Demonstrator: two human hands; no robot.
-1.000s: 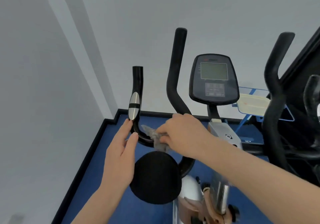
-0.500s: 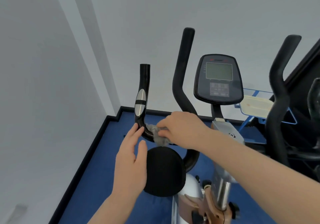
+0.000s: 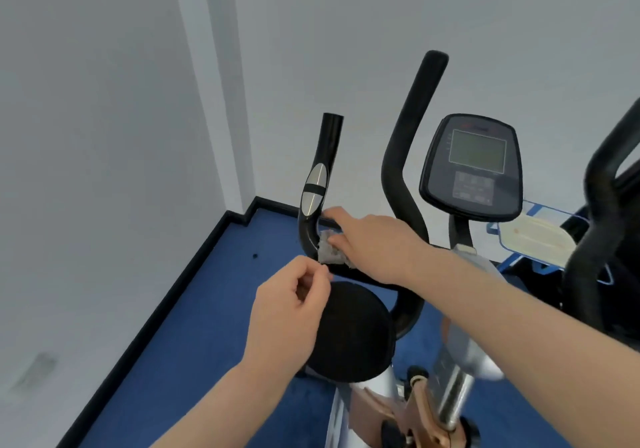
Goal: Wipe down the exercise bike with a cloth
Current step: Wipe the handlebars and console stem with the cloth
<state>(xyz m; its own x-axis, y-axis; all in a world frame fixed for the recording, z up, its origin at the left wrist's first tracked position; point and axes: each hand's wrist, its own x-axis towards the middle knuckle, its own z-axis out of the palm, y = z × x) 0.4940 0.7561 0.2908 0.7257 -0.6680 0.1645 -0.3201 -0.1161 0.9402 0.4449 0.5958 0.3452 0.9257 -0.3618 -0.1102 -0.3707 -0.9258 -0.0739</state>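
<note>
Right hand presses a small grey cloth onto the bend of the exercise bike's left handlebar, just below the silver pulse sensor; fingers curl over the cloth and bar. Left hand hangs just below that bend, over the black seat, fingers loosely curled, thumb near fingertips; cannot tell if it pinches anything, looks like nothing held.

Cloth looks soft, light, bunched; likely slides easily on the smooth bar, so best kept wadded under the palm and wrapped round the tube. Bike itself reads as heavy and stiff, so it likely won't shift under wiping pressure. Console right of the handlebar probably needs a lighter touch on the screen.

Around the handlebar: tall swing arm right beside it, crowding the hand's path; a second swing arm far right. Blue floor below, white wall close on the left, which narrows access from that side. Blue-framed tray-like item behind the console, unclear what.
</note>
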